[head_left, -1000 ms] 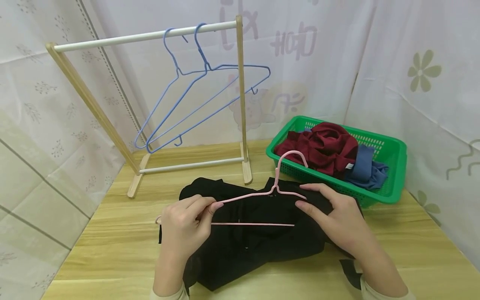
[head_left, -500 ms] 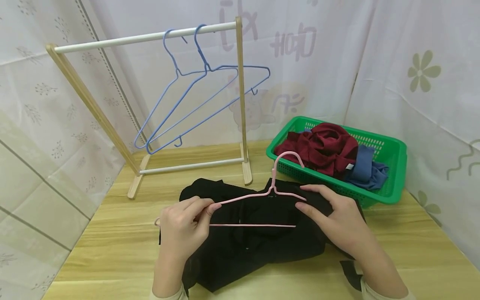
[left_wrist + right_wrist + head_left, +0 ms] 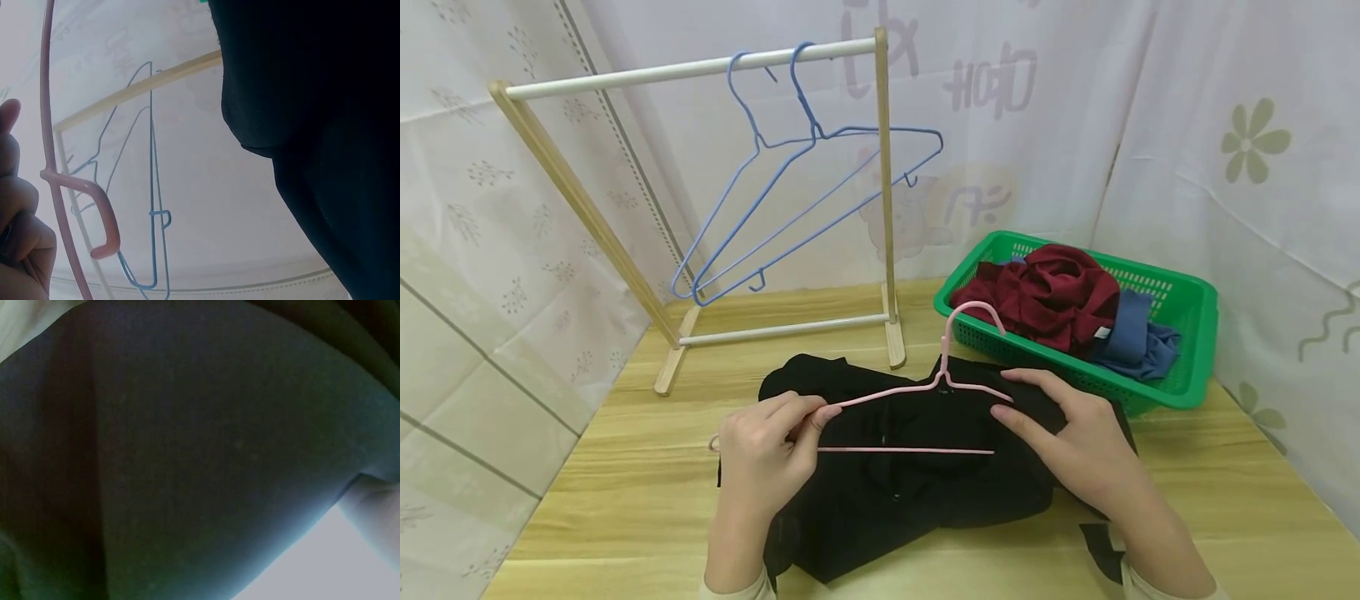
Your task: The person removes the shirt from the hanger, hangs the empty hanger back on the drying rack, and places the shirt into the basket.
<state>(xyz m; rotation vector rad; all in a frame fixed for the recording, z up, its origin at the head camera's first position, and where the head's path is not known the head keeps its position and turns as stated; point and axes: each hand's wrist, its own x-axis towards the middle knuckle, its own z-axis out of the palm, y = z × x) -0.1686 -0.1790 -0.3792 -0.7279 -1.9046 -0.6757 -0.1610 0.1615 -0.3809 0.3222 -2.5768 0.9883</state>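
A pink clothes hanger (image 3: 887,393) is held above the table, its hook pointing up. My left hand (image 3: 767,450) pinches the hanger's left shoulder between thumb and fingers. The hanger's right end disappears inside a black garment (image 3: 940,496), whose lower part lies on the table. My right hand (image 3: 1071,442) holds the garment at that end, thumb in front and fingers behind. In the left wrist view, the hanger's pink bar with a small hook (image 3: 107,215) passes beside curled fingers (image 3: 25,200). Dark cloth (image 3: 175,437) fills most of the right wrist view.
Behind the garment stands a wood-and-white rack (image 3: 886,200) with two blue hangers (image 3: 760,225) on its top rail. At the back right, a green basket (image 3: 1195,333) holds a dark red cloth (image 3: 1052,296) and a blue cloth (image 3: 1135,333). Curtains surround the wooden table (image 3: 595,492).
The pink hanger's hook has shifted slightly left, and a little more of its lower bar shows at the right. Both hands keep nearly the same position and grip.
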